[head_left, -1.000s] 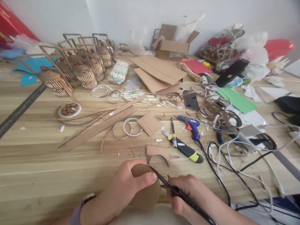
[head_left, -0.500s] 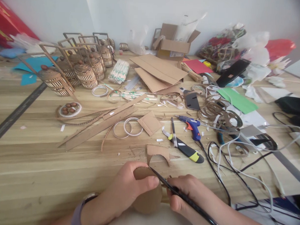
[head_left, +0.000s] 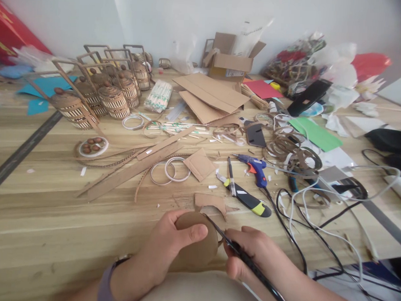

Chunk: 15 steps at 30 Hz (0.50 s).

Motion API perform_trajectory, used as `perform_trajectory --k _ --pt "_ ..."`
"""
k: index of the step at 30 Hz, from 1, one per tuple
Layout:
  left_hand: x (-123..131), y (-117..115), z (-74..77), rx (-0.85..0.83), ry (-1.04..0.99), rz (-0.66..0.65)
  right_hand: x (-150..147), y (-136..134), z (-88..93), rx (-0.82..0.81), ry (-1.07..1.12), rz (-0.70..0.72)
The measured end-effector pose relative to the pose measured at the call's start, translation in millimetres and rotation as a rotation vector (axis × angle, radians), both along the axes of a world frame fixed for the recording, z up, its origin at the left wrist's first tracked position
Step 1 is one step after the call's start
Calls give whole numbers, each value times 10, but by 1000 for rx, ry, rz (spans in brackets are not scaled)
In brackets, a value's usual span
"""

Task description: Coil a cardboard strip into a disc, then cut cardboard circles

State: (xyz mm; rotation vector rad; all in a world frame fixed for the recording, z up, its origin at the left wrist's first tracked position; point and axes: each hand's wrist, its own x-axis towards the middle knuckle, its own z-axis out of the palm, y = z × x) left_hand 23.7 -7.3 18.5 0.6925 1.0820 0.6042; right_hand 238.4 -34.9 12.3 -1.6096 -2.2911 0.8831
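My left hand (head_left: pixel 171 241) is closed on a round brown cardboard disc (head_left: pixel 197 245), its thumb lying across the face. My right hand (head_left: pixel 252 253) is wrapped round a long, slim black tool (head_left: pixel 249 262) with a narrow pointed end; its exact kind is not clear. The tool's tip meets the disc's upper right edge. A thin brown bit shows between the disc and my right fingers. Just beyond the hands lies a cardboard offcut (head_left: pixel 212 203) with a curved cut-out. Past it are a black and yellow utility knife (head_left: pixel 251 201) with a pen (head_left: pixel 231 175) across it.
A blue glue gun (head_left: pixel 256 168) and tangled cables (head_left: pixel 303 215) lie to the right. Tape rolls (head_left: pixel 178 169), cardboard strips (head_left: pixel 130 176) and a cardboard square (head_left: pixel 200 163) spread across the middle. Several lidded woven baskets (head_left: pixel 113 101) stand back left; an open carton (head_left: pixel 231 64) is behind.
The disc has tilted so that more of its flat face shows towards me. The black tool's tip has shifted slightly right and up along the rim. Both hands keep their holds.
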Motion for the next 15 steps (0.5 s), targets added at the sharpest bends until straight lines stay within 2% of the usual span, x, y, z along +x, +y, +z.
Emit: perform_trajectory --k 6,9,15 --pt "4 -46 3 99 130 65 -61 53 184 233 -63 149" --pt "-17 -47 38 169 145 23 -53 52 229 177 -5 156" --pt "-31 -32 77 239 119 -56 6 9 160 13 117 115"
